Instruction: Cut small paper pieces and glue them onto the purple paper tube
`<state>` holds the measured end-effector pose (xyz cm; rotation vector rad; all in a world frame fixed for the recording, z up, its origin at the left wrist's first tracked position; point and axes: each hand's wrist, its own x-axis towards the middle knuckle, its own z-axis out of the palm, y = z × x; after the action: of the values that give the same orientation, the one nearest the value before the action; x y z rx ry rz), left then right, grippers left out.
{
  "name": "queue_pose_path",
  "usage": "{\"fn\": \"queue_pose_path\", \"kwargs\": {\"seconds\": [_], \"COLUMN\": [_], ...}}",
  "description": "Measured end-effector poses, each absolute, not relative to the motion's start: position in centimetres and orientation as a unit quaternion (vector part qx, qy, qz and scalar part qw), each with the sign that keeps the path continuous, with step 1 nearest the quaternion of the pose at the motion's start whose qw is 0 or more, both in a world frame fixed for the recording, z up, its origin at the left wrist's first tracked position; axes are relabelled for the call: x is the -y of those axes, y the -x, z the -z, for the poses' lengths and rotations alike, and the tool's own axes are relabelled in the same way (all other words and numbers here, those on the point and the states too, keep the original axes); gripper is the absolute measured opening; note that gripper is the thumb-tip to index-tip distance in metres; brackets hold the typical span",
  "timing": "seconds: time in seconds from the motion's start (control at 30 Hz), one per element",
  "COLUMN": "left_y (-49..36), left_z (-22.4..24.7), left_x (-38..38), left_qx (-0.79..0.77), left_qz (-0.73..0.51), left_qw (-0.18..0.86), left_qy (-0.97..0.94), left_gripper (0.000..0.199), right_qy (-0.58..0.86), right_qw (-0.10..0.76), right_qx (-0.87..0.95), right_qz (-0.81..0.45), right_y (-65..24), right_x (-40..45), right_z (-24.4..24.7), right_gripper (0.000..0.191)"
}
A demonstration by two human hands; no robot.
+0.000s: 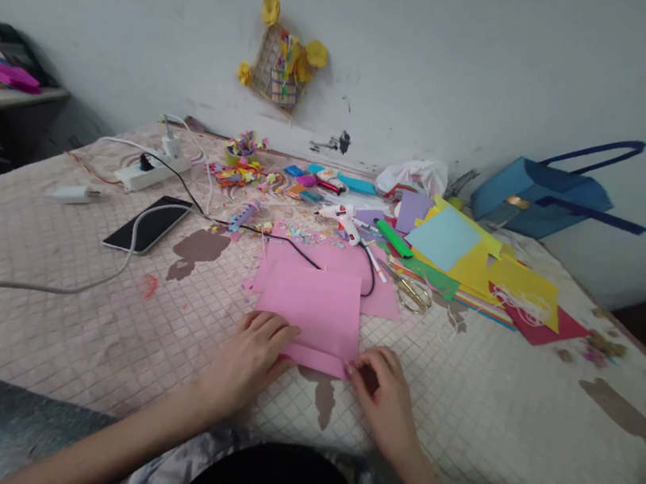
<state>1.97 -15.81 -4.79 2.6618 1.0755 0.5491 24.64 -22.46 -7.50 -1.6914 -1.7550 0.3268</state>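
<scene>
Right hand pinches the corner of a folded pink sheet

The right hand (383, 391) grasps the near right corner of the pink sheet (314, 305), thumb and index finger meeting at the end of a narrow folded strip (321, 360). The left hand (260, 345) lies over the near left part, fingers together and slightly bent on the paper, thumb by the near edge; whether it pinches or only presses, I cannot tell.

Both forearms come up from the bottom of the view and slant inward. The left hand lies palm down; the right is turned partly on its side, fingers curled.

The sheet is on the patterned tablecloth (483, 425), directly before the person, overlapping more pink paper (382, 302) behind it. A black cable (298, 249) crosses that paper and reaches the front sheet's far edge. Just beyond are a white glue gun (343, 218) and small paper scraps (305, 235). Gold-handled scissors (412, 291) lie to the right, near a green marker (392, 238) and yellow paper (469, 267). A dark-screened phone (148, 225) lies well to the left, near a white power strip (152, 174).
</scene>
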Motion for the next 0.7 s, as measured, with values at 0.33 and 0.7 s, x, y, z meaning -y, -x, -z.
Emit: {"fn": "queue_pose_path", "kwargs": {"seconds": [0.33,0.7], "left_y": [-4.7,-2.8], "left_z": [4.6,5.4], "left_x": [13.1,12.3], "left_qx": [-0.341,-0.42], "left_qz": [-0.163,-0.205], "left_qw": [0.161,0.165], "left_qy": [-0.912,-0.869], "left_gripper": [0.004,0.015], "right_qy": [0.619,0.662], "right_qw": [0.317,0.272], "right_qx": [0.696,0.697], "right_qz": [-0.179,-0.047], "right_y": [-25.5,-24.9], "right_x": [20.4,20.3], "right_z": [6.2,7.0], "right_gripper": [0.004,0.022]}}
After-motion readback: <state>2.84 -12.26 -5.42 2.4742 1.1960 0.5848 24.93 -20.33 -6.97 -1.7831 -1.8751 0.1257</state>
